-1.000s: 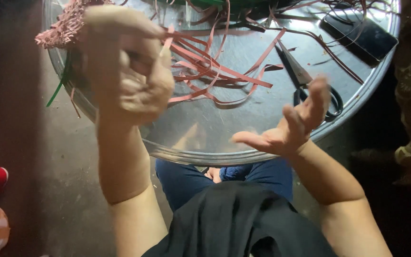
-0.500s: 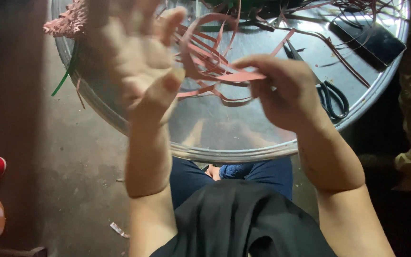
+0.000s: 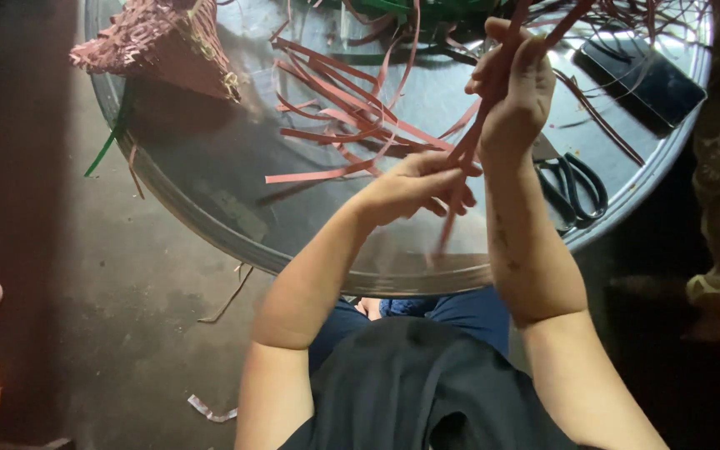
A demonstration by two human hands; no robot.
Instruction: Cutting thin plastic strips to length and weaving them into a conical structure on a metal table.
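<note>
Reddish strips (image 3: 470,148) are being held nearly upright, clamped above by the right hand (image 3: 512,92) and pinched below by the left hand (image 3: 414,187).

We count two hands: our left hand (image 3: 414,187) mid-frame and our right hand (image 3: 514,83) above it. One round metal tray (image 3: 210,225) fills the upper frame. On it we see one woven pink piece (image 3: 160,42) at upper left, one pair of black scissors (image 3: 572,187) at right, one dark phone (image 3: 643,79) at upper right, and pink strips (image 3: 335,117) too many and tangled to count.
</note>
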